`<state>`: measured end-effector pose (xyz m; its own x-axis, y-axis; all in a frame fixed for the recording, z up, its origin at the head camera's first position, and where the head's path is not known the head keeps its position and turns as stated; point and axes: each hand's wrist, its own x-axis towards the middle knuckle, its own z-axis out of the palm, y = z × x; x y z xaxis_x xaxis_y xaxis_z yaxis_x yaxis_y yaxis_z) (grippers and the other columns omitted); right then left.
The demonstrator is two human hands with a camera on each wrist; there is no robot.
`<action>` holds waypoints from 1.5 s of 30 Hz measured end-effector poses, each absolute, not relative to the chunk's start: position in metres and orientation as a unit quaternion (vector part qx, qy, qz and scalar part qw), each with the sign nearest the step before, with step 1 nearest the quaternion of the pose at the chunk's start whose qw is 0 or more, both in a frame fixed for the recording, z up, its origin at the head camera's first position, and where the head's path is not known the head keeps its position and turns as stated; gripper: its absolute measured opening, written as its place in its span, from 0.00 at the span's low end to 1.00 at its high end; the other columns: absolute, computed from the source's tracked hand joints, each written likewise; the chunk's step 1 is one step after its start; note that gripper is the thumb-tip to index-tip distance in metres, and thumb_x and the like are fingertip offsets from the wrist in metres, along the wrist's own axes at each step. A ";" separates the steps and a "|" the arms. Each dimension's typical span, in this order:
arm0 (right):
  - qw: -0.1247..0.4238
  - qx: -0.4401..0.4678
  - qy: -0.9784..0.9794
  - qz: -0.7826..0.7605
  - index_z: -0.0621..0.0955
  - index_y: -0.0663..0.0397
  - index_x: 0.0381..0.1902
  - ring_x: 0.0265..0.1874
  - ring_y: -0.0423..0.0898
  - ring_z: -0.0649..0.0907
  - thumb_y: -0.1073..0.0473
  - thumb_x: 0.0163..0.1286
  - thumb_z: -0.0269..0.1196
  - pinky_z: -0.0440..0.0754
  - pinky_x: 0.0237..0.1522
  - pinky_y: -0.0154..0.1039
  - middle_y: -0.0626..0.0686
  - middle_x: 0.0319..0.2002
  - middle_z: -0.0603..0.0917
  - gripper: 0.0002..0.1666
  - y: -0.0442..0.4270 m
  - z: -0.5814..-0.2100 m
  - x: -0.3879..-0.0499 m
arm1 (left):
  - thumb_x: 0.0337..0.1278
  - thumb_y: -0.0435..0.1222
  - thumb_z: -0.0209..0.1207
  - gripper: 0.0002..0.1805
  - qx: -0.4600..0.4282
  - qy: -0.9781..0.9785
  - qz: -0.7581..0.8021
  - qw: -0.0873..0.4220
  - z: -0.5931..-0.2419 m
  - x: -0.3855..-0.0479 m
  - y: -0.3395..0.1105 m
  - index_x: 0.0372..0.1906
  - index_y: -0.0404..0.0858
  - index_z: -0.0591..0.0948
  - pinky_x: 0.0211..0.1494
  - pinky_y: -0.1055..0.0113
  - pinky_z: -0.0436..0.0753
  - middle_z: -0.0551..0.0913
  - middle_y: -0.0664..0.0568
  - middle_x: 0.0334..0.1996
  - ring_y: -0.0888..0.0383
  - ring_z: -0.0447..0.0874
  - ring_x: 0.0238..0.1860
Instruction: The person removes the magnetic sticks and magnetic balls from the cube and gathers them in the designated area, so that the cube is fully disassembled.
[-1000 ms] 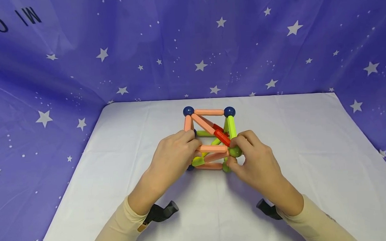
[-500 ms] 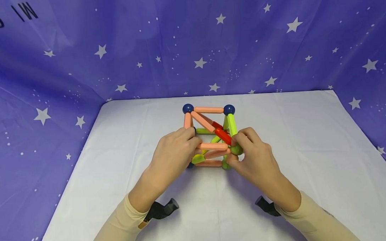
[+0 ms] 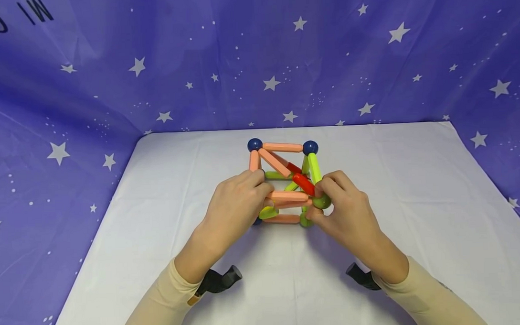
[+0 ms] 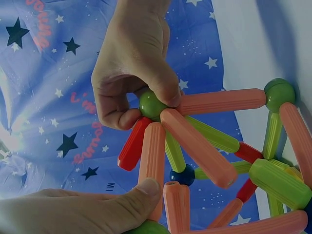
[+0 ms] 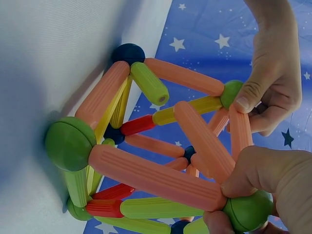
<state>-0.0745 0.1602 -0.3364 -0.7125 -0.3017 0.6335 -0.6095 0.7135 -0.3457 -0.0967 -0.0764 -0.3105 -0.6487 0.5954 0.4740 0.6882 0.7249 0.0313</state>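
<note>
Purple cloth with white stars [image 3: 50, 198] hung along the left and far edges of the white table [image 3: 416, 200]. Left of the table's middle, the left hand [image 3: 233, 201] gripped a crosswise pink rod [image 3: 289, 196] near its left end, thumb lying on it. Next, between the hands and toward the table's far edge, stood a boxlike frame [image 3: 281, 175] of rods and balls. Low at its near left corner, a light green rod [image 5: 148, 84] slanted up from a blue ball [image 5: 127, 52], its tip joined to nothing. Across a gap, a slanting pink rod [image 4: 197, 146] pointed its long axis down and leftward, roughly at that tip, the two ends apart; the right hand [image 3: 345, 205] was the nearer to its fixed end. Higher up, a red rod [image 3: 303, 184] slanted toward another pink rod [image 4: 176, 207], their ends apart in the left wrist view. Rightmost, the right hand pinched a green ball [image 3: 322, 201] at the top near right corner, from which the slanting pink and red rods sprang.
</note>
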 end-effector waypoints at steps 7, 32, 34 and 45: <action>0.279 0.255 -0.880 0.286 0.74 0.54 0.30 0.27 0.39 0.75 0.66 0.43 0.74 0.76 0.25 0.31 0.50 0.37 0.74 0.20 0.163 -0.338 -0.074 | 0.44 0.45 0.74 0.13 -0.355 -0.902 -0.104 0.221 -0.309 -0.097 -0.076 0.31 0.43 0.85 0.27 0.67 0.75 0.72 0.57 0.26 0.60 0.69 0.26; 0.264 0.267 -0.871 0.317 0.74 0.54 0.31 0.26 0.38 0.73 0.60 0.47 0.74 0.69 0.26 0.26 0.44 0.28 0.76 0.19 0.168 -0.338 -0.072 | 0.44 0.45 0.74 0.13 -0.352 -0.904 -0.104 0.219 -0.309 -0.097 -0.077 0.31 0.44 0.85 0.28 0.67 0.76 0.71 0.57 0.26 0.60 0.70 0.27; 0.263 0.271 -0.869 0.320 0.74 0.54 0.30 0.24 0.38 0.72 0.61 0.47 0.74 0.67 0.24 0.26 0.44 0.27 0.76 0.19 0.168 -0.338 -0.072 | 0.43 0.45 0.74 0.13 -0.351 -0.904 -0.107 0.219 -0.310 -0.097 -0.077 0.31 0.43 0.85 0.28 0.67 0.76 0.72 0.57 0.26 0.60 0.70 0.27; 0.257 0.273 -0.854 0.360 0.74 0.52 0.31 0.22 0.38 0.70 0.57 0.48 0.75 0.63 0.24 0.28 0.42 0.27 0.76 0.20 0.171 -0.335 -0.072 | 0.44 0.45 0.74 0.12 -0.349 -0.905 -0.107 0.217 -0.310 -0.097 -0.079 0.32 0.44 0.86 0.28 0.67 0.75 0.72 0.58 0.26 0.60 0.71 0.28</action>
